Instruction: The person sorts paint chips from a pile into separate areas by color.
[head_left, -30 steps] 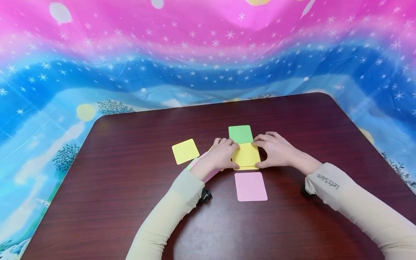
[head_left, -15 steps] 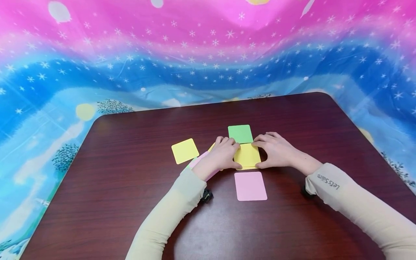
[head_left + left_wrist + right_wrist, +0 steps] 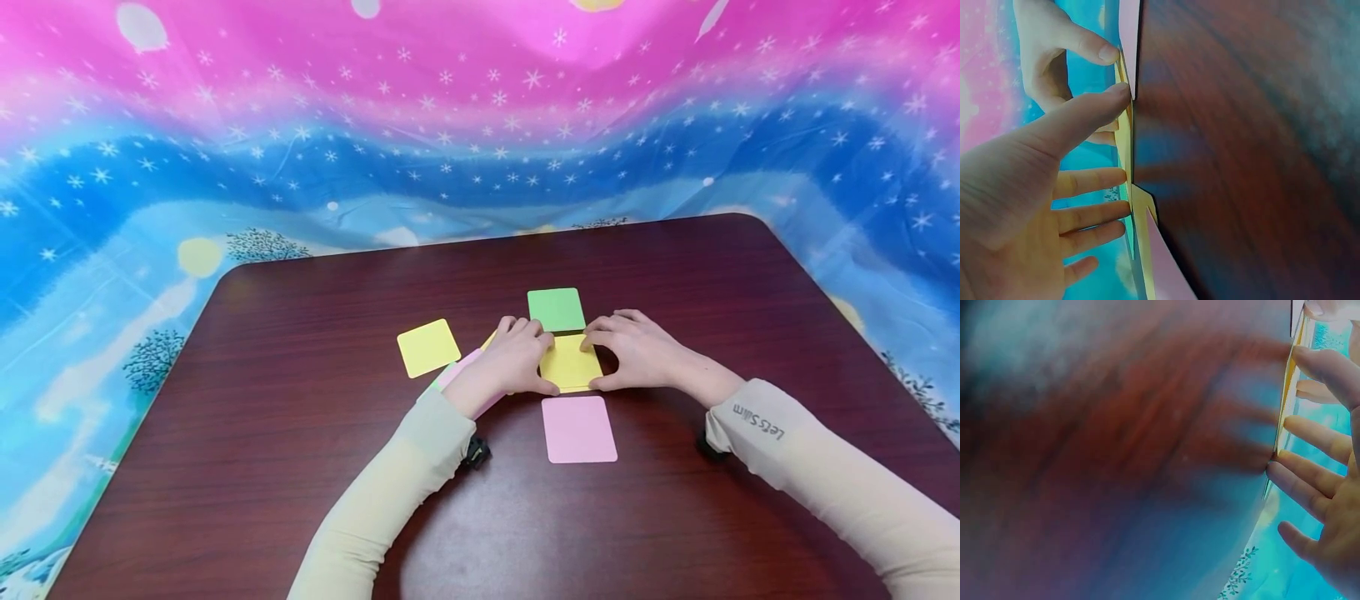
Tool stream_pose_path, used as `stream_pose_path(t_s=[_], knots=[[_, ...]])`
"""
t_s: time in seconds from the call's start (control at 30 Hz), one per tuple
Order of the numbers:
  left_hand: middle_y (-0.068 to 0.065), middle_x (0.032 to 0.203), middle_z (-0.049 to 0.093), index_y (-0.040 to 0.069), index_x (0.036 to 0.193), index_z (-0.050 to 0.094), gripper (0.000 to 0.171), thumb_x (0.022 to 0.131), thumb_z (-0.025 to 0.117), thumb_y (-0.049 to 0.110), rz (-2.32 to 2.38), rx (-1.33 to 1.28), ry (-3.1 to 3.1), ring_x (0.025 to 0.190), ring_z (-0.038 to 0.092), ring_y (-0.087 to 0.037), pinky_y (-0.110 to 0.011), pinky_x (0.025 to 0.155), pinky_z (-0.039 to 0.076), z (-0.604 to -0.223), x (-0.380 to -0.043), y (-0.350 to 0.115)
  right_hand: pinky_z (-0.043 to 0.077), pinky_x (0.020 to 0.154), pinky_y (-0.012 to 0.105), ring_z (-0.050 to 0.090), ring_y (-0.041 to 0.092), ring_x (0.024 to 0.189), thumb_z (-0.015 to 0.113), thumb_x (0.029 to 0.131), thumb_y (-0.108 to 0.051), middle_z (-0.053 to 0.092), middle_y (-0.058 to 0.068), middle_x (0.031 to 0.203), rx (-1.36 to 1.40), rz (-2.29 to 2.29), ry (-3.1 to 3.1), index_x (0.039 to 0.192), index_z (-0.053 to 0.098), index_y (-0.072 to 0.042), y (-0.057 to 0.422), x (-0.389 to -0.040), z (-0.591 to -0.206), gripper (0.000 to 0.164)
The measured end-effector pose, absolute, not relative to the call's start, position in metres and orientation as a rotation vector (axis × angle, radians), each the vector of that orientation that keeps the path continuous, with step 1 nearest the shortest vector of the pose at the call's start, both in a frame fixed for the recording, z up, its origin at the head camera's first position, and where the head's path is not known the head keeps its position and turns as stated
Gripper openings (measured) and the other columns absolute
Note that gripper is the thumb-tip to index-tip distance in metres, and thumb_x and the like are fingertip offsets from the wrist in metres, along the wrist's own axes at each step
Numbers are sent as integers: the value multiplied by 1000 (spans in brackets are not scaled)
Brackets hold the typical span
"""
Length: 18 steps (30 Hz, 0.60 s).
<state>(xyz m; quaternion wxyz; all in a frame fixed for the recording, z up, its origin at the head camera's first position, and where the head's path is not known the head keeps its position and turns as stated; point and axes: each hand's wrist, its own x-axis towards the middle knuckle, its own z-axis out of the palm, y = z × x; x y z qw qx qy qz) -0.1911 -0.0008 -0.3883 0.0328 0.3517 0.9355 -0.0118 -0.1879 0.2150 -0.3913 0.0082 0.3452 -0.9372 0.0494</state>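
A yellow square card lies on the dark table, overlapping another yellow edge that shows just below it. My left hand is at its left side, thumb at the near left corner and fingertips by the far left corner. Opposite it, my right hand touches the right side, thumb near the close corner and index finger on the far corner. Both wrist views show the fingers of the left hand and right hand extended, with tips at the card edges. A green card lies just beyond, a pink card just nearer.
A single yellow card lies tilted to the left. Partly hidden under the left forearm are overlapping pink cards with green and yellow edges. The dark wooden table ends at a patterned pink and blue cloth.
The middle yellow card has shifted slightly toward me, and a thin dark gap now separates it from the green card. My right index finger now reaches onto its far right corner.
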Motion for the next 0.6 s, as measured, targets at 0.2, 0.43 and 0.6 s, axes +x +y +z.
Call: stream_pose_path(t_s=[0.2,0.43,0.6], knots=[[1,100,49,18,112,58,61,69,65,61,-41,1077,2872,98,43,-17,-37,93,27,-386,-190,-1,25,101,50,51,24,108,74,65,-49,57,3,110,1075,122,-2963,103,67,-17,214,-186,-386,50],[1,101,49,17,113,58,60,70,66,59,-39,1090,2857,98,44,-17,-37,94,27,-385,-188,-4,26,100,50,50,26,105,73,66,-48,57,3,105,1084,65,-2979,100,68,-16,209,-186,-378,47],[3,108,50,19,115,57,60,71,64,59,-1,1100,2814,103,44,-16,-38,95,25,-382,-190,-13,27,99,50,52,26,102,71,70,-41,59,1,99,1106,49,-2955,94,68,-16,202,-189,-375,36]])
